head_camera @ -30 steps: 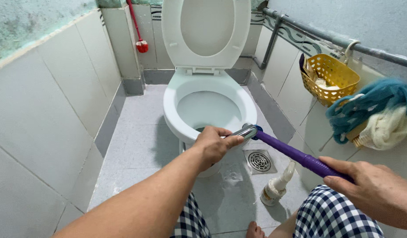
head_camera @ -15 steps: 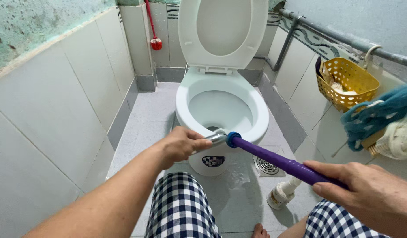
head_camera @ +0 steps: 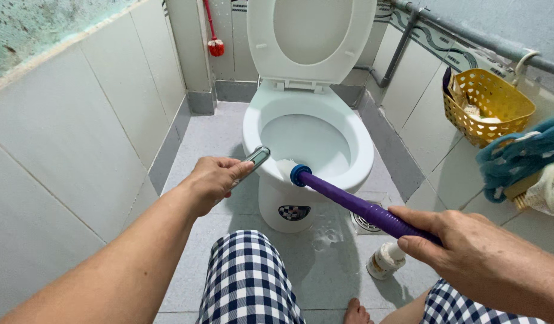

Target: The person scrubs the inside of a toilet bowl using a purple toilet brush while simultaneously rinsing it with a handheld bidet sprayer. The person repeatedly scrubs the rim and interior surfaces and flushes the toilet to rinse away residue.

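The left hand (head_camera: 212, 177) is closed around a chrome sprayer head (head_camera: 256, 157) just off the toilet bowl's (head_camera: 362, 157) front left rim, while the right hand (head_camera: 463, 252) grips a purple hose (head_camera: 349, 201) whose blue end collar (head_camera: 299, 174) rests on the rim, detached from the sprayer.

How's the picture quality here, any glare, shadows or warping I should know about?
Head view: soft, even light, no harsh glare; a faint sheen on the wet floor tiles. A soft shadow falls left of the toilet. Wide-angle warping bends the left wall and the pipe. The left hand, right hand and purple hose look sharp, without obvious blur.
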